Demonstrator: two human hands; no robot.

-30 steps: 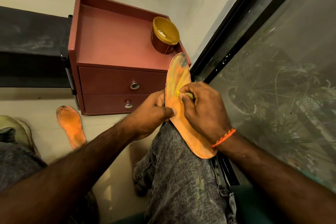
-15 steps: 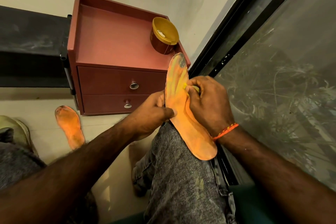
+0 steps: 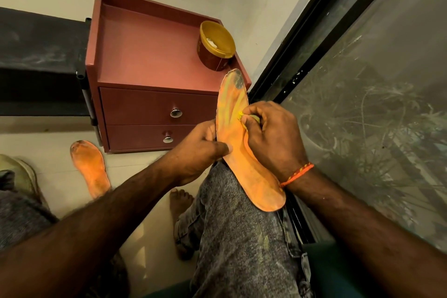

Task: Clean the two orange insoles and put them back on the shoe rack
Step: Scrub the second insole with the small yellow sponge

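The person sits with one orange insole (image 3: 244,152) propped on the right knee (image 3: 232,201), its heel end resting on the grey denim and its toe end, marked with a dark grey smudge, tilted up toward the front corner of the red cabinet (image 3: 150,63); the left hand (image 3: 198,152) grips the insole along its left edge near the middle, the thumb laid flat across the orange face and the other fingers curled round behind, where they are hidden; the right hand (image 3: 273,138) has its fingers curled tight and bunched together round a small yellow-green scrubbing pad (image 3: 251,120), most of which is buried in the fist, and the fingertips press that pad against the right side of the insole's upper half; yellowish streaks run along the insole above the pad; an orange thread band (image 3: 297,174) circles the right wrist; the second orange insole (image 3: 90,167) lies flat on the pale floor (image 3: 55,143) to the left, well apart from both hands, just beside the cabinet's lower left corner, its toe end dirty and dark; an open round tub (image 3: 216,46) with a little white stuff inside stands on the cabinet top near its right rear corner, untouched; a dark glass pane (image 3: 362,104) in a black frame fills the right side.
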